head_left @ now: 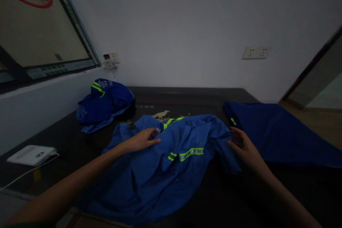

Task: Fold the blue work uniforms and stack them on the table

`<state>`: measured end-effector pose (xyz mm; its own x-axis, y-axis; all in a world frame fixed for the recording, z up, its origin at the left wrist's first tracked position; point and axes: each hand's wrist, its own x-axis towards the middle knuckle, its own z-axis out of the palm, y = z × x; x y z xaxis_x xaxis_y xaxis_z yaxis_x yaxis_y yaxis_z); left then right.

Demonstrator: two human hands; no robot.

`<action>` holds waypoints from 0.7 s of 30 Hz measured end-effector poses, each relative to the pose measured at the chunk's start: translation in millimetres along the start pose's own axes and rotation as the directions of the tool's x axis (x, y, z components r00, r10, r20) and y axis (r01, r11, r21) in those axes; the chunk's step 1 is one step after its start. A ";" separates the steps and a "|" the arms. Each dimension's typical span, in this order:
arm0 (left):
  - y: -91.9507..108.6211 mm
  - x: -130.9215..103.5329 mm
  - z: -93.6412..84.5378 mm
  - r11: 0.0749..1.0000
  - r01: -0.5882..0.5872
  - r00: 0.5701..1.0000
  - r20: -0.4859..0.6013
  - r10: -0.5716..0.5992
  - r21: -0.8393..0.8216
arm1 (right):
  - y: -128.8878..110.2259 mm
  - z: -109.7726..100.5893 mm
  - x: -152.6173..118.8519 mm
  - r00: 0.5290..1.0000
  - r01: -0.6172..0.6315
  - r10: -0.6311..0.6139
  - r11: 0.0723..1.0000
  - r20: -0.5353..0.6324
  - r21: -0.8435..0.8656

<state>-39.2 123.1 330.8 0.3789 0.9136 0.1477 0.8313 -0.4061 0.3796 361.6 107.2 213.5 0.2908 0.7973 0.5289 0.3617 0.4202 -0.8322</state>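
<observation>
A crumpled blue work jacket with yellow-green and silver reflective strips lies spread in front of me on the dark table. My left hand rests on its upper left part, thumb stretched out and apart from the curved fingers. At the jacket's right side, beside what looks like a sleeve, is my right hand. Its thumb and fingers are parted, close to the cloth edge; whether they touch it is hard to tell in the dim light.
Folded dark blue cloth lies on the right. A bunched blue garment with reflective strips sits at the back left. Nearer on the left is a white device with a cable. The table meets a wall with sockets.
</observation>
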 end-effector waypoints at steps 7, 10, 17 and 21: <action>8.5 -18.0 -6.5 0.975 -0.133 0.985 -0.129 0.111 -0.180 | 11.2 8.4 13.6 0.958 -0.116 0.148 0.983 0.245 -0.140; 20.5 -33.1 -49.7 0.965 -0.107 0.953 -0.300 0.031 -0.240 | 6.8 -10.1 5.0 0.931 -0.115 0.135 0.990 0.339 -0.076; 46.9 -86.7 -123.9 0.950 -0.097 0.754 -0.645 -0.124 -0.296 | -9.9 -97.9 -16.0 0.957 -0.258 0.272 0.958 0.104 -0.124; 39.3 -105.9 -153.0 0.982 -0.073 0.495 -0.861 -0.118 -0.176 | -16.1 -147.3 -28.3 0.987 -0.154 0.136 0.943 -0.083 -0.293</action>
<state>-108.8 13.6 469.8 -0.2602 0.5183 0.8147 0.7169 -0.4615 0.5226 478.0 14.1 236.4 0.4097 0.8082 0.4231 0.5562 0.1463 -0.8181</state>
